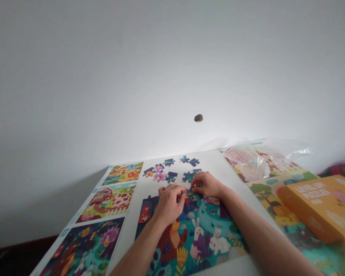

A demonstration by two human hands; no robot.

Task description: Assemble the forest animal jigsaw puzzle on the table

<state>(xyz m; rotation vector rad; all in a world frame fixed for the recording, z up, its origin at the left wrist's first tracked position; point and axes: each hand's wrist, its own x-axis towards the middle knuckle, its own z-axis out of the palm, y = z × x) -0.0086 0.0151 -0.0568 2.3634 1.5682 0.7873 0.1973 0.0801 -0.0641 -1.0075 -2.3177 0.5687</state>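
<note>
A mostly joined jigsaw puzzle (201,218) with white rabbits and dark blue-green woodland lies on the white table. My left hand (171,201) rests over its upper edge, thumb and fingers pinched together; whatever is between them is too small to make out. Just to the right, my right hand (205,184) is closed at the same edge, its fingertips pinching a small dark puzzle piece (193,187). The fingertips of both hands nearly meet. Beyond them lie joined blue-green pieces (187,176), a dark piece (171,176) and a cluster of pink-purple pieces (160,175).
Three picture sheets (112,201) line the table's left side. More loose pieces (169,162) lie toward the wall (132,76), which has a hole. At right are a larger illustrated sheet (261,191), a clear plastic bag (254,165) and an orange puzzle box (319,207).
</note>
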